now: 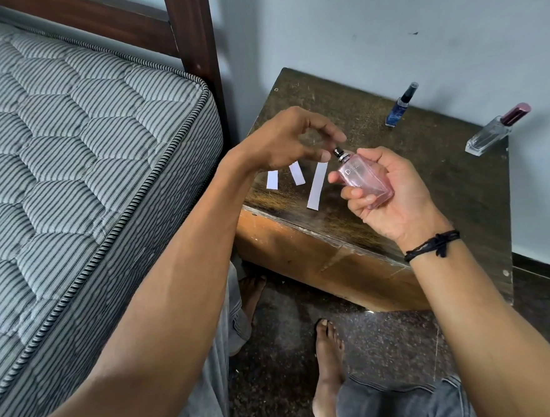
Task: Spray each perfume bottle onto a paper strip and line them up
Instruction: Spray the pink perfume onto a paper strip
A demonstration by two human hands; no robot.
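Clearly the first spray is being prepared: the right hand [386,194] wraps its fingers around a pink perfume bottle [364,182], holding it tilted above the table [444,177] near the front edge, with its black spray nozzle [339,153] bare and pointing up and to the left. The left hand [282,139] hovers just beside the nozzle, fingers curled and loosely spread, thumb tip close to the nozzle; I cannot tell whether it holds a cap, and none is visible. Three white paper strips [317,185] lie on the table toward its front-left corner, partly under the left hand, fanned rather than parallel; whether any is already sprayed cannot be told. A blue perfume bottle [401,106] stands by the back edge against the wall, and a clear perfume bottle with a maroon cap [496,131] stands near the back-right corner, both well apart from the hands. In my judgement, the next move calls for picking up one strip with the left hand, aiming the nozzle at it and pressing with a right finger, then laying strip and bottle down in an orderly line. Two bottles look untouched, so the task seems at its early stage.
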